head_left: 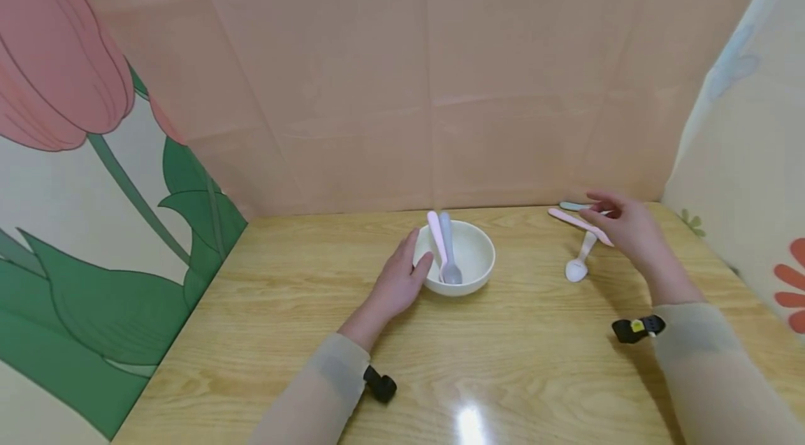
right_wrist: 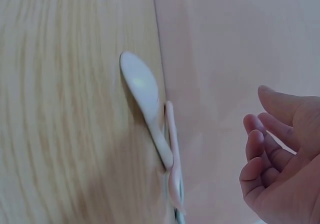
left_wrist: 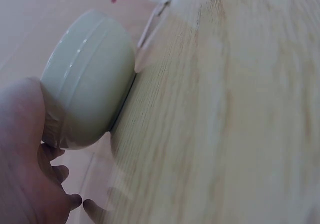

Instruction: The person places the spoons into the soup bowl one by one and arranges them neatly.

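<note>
A white bowl (head_left: 473, 256) stands on the table with a pink spoon (head_left: 436, 235) and a greyish-blue spoon (head_left: 447, 242) leaning inside it. My left hand (head_left: 399, 277) holds the bowl's left side, thumb by the rim and fingers around the far side. To the right, a white spoon (head_left: 576, 269) lies with its handle against a long pink utensil (head_left: 569, 219). Behind them is a pale green utensil (head_left: 574, 206), mostly hidden by my hand. Above these, my right hand (head_left: 622, 221) hovers with loosely bent fingers; in the right wrist view nothing is between them.
The wooden table (head_left: 314, 277) ends at a pink cloth backdrop (head_left: 346, 117). A cloth with printed tulips (head_left: 63, 54) borders the left side, and a pale cloth with a red flower (head_left: 794, 277) borders the right.
</note>
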`<state>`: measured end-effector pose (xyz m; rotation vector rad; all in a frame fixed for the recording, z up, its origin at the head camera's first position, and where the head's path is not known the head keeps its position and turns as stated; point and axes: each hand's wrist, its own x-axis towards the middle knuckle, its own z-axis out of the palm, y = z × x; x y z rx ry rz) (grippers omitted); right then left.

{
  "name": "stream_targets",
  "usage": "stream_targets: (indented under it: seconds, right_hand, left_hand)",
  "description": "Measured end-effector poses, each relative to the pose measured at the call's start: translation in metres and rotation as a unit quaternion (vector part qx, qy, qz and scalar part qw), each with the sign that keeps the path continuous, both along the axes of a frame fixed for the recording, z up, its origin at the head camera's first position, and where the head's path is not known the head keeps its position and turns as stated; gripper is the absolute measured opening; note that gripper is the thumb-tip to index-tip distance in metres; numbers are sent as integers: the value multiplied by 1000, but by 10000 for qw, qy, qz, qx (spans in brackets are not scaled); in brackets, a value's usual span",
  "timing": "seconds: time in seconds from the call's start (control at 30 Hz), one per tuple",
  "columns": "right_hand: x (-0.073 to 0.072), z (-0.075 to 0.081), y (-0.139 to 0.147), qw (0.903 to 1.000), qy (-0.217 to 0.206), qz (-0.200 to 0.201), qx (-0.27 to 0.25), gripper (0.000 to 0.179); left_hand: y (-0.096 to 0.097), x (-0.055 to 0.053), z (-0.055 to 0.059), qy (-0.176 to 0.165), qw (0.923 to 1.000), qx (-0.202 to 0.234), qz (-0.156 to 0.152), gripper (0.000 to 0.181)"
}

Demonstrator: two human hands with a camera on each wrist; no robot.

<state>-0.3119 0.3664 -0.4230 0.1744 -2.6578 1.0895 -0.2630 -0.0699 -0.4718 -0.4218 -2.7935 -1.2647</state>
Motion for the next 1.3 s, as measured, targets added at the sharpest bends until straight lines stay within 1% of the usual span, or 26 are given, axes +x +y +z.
stream_targets:
  seconds: [0.13, 0.37, 0.47, 0.7, 0.77, 0.9, 1.03, 1.3]
  right_hand:
    - [0, -2, 5, 10000, -68, 14, 58, 58]
    - [-3, -8, 12, 9993, -150, -55, 341, 56]
    - [-3, -10, 14, 9986, -287, -17, 451, 58]
    - [-2, -14, 20, 9949, -820, 53, 590, 72]
    - [-1, -15, 22, 9930, -998, 106, 628, 75]
    - [-1, -17, 25, 9879, -1325, 204, 785, 81]
    - [-2, -21, 27, 9864, -1403, 247, 822, 83]
    - [-7, -30, 30, 9854, -1511, 375, 693, 80]
  left_hand:
    - [0, 0, 1, -4, 10000, -18, -4, 71]
    - [-1, 0, 1, -13, 10000, -36, -33, 71]
    - [-1, 0, 0, 0, 10000, -33, -56, 71]
    - [-1, 0, 0, 25, 10000, -47, -52, 73]
    - [-1, 0, 0, 50, 10000, -50, -50, 73]
    - [0, 0, 0, -6, 10000, -39, -52, 72]
    - [1, 0, 0, -64, 10000, -16, -50, 71]
    - [1, 0, 0, -89, 9999, -37, -47, 71]
